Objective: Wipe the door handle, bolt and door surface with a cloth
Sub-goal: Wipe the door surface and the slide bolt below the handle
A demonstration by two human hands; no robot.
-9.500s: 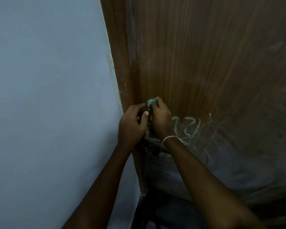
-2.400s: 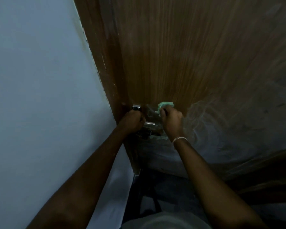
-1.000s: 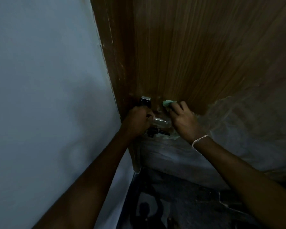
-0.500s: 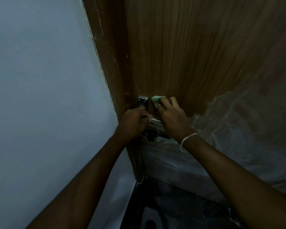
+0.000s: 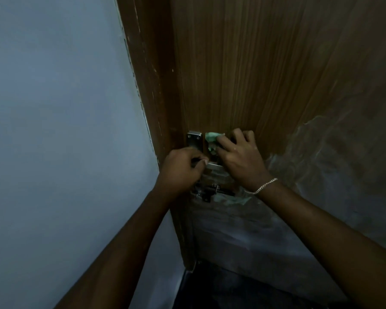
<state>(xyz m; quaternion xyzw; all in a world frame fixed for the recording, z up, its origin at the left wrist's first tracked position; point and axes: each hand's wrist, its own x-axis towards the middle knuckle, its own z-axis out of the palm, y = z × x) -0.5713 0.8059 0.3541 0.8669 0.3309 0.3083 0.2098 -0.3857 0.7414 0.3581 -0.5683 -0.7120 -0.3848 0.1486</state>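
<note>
Item 1 – left hand [image 5: 183,169]: closed round the door handle [image 5: 214,166] at its left end, thumb on top; silver lever shows only between the two hands.

Item 2 – right hand [image 5: 240,157]: fingers bent, pressing a green cloth [image 5: 212,140] flat vs. the door, just right of the handle's backplate [image 5: 194,141] and above the lever. Bracelet [image 5: 261,186] at wrist.

Item 3 – bolt [image 5: 212,192]: dark, low, just below both hands, near door edge; detail too dim to read.

Item 4 – door surface [image 5: 265,68]: brown wood grain above; pale smeared film lower right and below the bolt. Door frame [image 5: 152,85] to left, grey-blue wall [image 5: 54,108] beyond.

Status, judged: hardware stage in hand; broad door wipe prob. mostly left.

Risks, judged:
- Cloth small and bunched; could slip from under fingers if pressure eases, leaving bare fingertips rubbing.
- Lever could dip under left-hand grip, unlatching door and shifting it mid-wipe.
- Cloth could snag on bolt parts when moved down.
- Low light: missed spots around backplate screws likely.
- Smeared film may just spread if cloth already loaded.
</note>
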